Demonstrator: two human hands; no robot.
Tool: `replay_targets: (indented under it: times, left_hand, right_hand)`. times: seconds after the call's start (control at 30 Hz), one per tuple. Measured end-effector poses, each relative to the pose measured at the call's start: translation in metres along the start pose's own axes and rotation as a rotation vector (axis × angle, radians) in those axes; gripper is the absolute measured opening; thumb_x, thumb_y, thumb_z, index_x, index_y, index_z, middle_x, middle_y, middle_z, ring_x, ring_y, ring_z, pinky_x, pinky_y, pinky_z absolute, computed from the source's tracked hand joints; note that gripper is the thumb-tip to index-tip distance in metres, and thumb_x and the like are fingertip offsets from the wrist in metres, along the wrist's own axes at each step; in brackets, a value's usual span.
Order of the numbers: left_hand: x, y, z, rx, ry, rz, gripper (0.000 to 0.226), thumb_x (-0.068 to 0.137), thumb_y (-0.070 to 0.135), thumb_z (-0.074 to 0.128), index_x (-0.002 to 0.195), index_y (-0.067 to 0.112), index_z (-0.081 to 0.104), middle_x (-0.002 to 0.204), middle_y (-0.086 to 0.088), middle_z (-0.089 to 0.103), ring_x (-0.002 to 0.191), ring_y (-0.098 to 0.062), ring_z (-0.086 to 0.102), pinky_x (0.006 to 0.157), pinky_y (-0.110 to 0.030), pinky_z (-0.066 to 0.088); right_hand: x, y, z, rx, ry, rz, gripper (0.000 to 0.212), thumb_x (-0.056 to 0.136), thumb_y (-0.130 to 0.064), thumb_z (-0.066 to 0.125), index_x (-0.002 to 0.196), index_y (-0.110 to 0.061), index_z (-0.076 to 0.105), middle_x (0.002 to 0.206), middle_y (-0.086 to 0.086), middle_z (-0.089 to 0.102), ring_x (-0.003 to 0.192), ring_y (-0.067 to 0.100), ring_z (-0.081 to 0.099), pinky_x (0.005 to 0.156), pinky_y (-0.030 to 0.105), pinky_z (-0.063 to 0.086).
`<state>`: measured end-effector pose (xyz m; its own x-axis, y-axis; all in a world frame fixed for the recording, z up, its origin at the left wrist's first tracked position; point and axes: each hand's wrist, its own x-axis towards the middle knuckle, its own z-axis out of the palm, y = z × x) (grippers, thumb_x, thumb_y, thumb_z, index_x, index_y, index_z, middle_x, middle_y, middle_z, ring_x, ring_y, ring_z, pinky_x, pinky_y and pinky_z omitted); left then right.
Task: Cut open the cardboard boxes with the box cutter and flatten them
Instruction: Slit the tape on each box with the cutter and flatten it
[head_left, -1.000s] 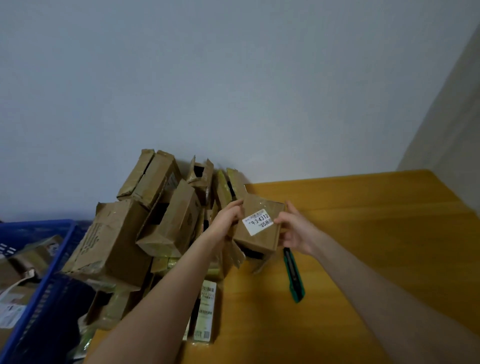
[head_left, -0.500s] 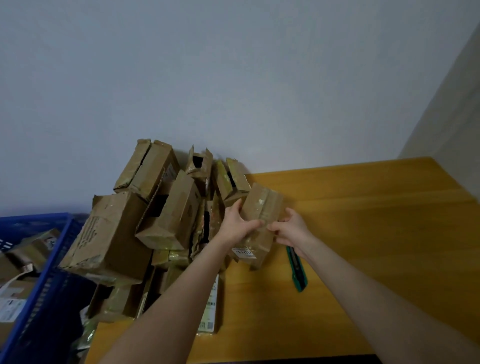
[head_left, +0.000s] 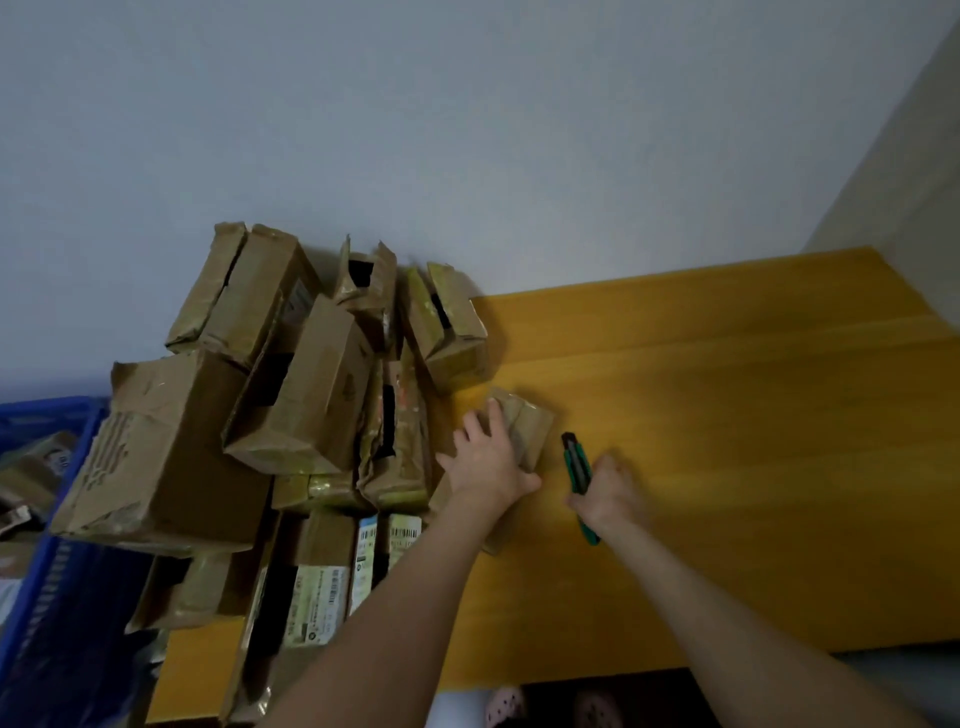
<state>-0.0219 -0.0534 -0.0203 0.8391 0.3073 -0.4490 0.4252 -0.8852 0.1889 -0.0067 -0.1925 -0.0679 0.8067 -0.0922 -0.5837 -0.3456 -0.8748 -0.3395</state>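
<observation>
Small cardboard box (head_left: 530, 426) lay on the yellow surface (head_left: 753, 467), just right of the pile of boxes (head_left: 291, 395), mid-scene. My left hand (head_left: 488, 462) was spread flat on top of it, fingers straight, thumb out toward the right, pressing it down. My right hand (head_left: 608, 493) was curled round the handle of the green box cutter (head_left: 574, 457), just right of the box. That hand was blurred, the cutter tip pointed far, and I couldn't tell if the blade was out. Blue crate (head_left: 52, 519) at the left edge held more cardboard.

Handling, my read: the box looked light and thin-walled, wrapped in glossy tape, so slick under a palm and likely to skate on the smooth wood. The walls were soft and creased and would cave if pressed hard mid-panel. Best hold was the palm on the left half of the top, fingers well off the taped seam, leaving the cut line free. The seam was the place for the blade, kept shallow. The cutter looked stiff and narrow, best gripped mid-handle. Risk I saw: the left thumb sat on the side nearest the cutter.
</observation>
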Motion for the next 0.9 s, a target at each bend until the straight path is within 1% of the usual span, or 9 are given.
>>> replay_targets:
  times: [0.13,0.27,0.33,0.43,0.53,0.57,0.67,0.8,0.9]
  left_hand:
    - [0.007,-0.008,0.003,-0.039,0.010,-0.009,0.113,0.077,0.053,0.071,0.154,0.024,-0.006,0.155,-0.010,0.008,0.140,-0.035,0.019,0.107,-0.056,0.031]
    - [0.014,-0.020,0.002,-0.077,-0.009,0.014,0.114,0.076,0.056,0.071,0.154,0.025,-0.006,0.155,-0.010,0.008,0.140,-0.036,0.019,0.107,-0.056,0.031]
    - [0.014,-0.021,0.004,-0.083,0.000,0.030,0.112,0.077,0.056,0.071,0.154,0.025,-0.005,0.155,-0.010,0.008,0.140,-0.035,0.019,0.107,-0.056,0.031]
    - [0.013,-0.023,0.003,-0.112,0.011,0.040,0.114,0.076,0.056,0.072,0.154,0.023,-0.004,0.155,-0.010,0.009,0.141,-0.034,0.019,0.107,-0.056,0.031]
    - [0.010,-0.026,-0.001,-0.179,0.004,0.040,0.123,0.072,0.056,0.076,0.154,0.016,-0.007,0.156,-0.009,0.010,0.143,-0.032,0.018,0.110,-0.056,0.030]
    - [0.009,-0.027,-0.003,-0.200,0.001,0.029,0.127,0.071,0.057,0.077,0.154,0.014,-0.009,0.157,-0.010,0.010,0.144,-0.032,0.017,0.111,-0.057,0.028]
    - [-0.002,-0.027,-0.006,-0.144,0.017,0.002,0.129,0.070,0.061,0.075,0.154,0.009,-0.009,0.157,-0.011,0.012,0.146,-0.031,0.016,0.115,-0.057,0.021]
    - [-0.017,-0.025,-0.005,-0.068,0.017,-0.006,0.122,0.073,0.058,0.074,0.154,0.008,-0.003,0.153,-0.014,0.020,0.141,-0.033,0.027,0.111,-0.049,0.033]
    - [-0.022,-0.025,-0.004,-0.013,0.015,0.034,0.119,0.074,0.055,0.075,0.153,0.010,-0.001,0.152,-0.013,0.022,0.138,-0.033,0.030,0.110,-0.046,0.036]
  right_hand:
    - [0.010,0.011,0.017,-0.147,-0.010,0.021,0.067,0.091,-0.042,0.059,0.142,-0.012,0.026,0.140,0.009,0.038,0.119,0.028,0.050,0.082,0.039,0.048]
    - [0.016,0.004,0.022,-0.183,0.046,0.019,0.053,0.095,-0.031,0.057,0.137,-0.010,0.032,0.136,0.011,0.042,0.119,0.028,0.050,0.084,0.037,0.047]
    - [0.018,-0.002,0.020,-0.123,0.047,0.036,0.040,0.097,-0.026,0.053,0.129,-0.006,0.042,0.119,0.011,0.053,0.106,0.029,0.057,0.077,0.036,0.049]
    - [0.018,-0.011,0.014,0.178,-0.011,0.077,0.032,0.103,-0.021,0.042,0.126,0.000,0.043,0.081,0.006,0.049,0.070,0.024,0.057,0.057,0.034,0.050]
    - [0.012,-0.019,0.002,0.843,-0.084,0.156,0.028,0.105,-0.017,0.036,0.128,-0.003,0.040,0.075,0.012,0.052,0.056,0.022,0.052,0.053,0.036,0.049]
    - [0.009,-0.021,-0.005,0.970,-0.102,0.144,0.026,0.105,-0.018,0.035,0.128,-0.006,0.041,0.075,0.012,0.053,0.056,0.021,0.051,0.052,0.035,0.047]
    - [-0.008,-0.029,-0.030,1.076,-0.186,0.022,0.028,0.104,-0.014,0.038,0.130,-0.008,0.040,0.078,0.010,0.051,0.059,0.018,0.048,0.053,0.031,0.042]
    - [-0.028,-0.038,-0.057,1.172,-0.312,-0.100,0.048,0.099,0.003,0.039,0.145,-0.003,0.030,0.093,0.013,0.057,0.069,0.018,0.053,0.061,0.029,0.047]
    - [-0.038,-0.040,-0.064,1.164,-0.332,-0.177,0.046,0.100,0.002,0.041,0.145,0.002,0.031,0.099,0.015,0.061,0.081,0.020,0.062,0.071,0.029,0.055]
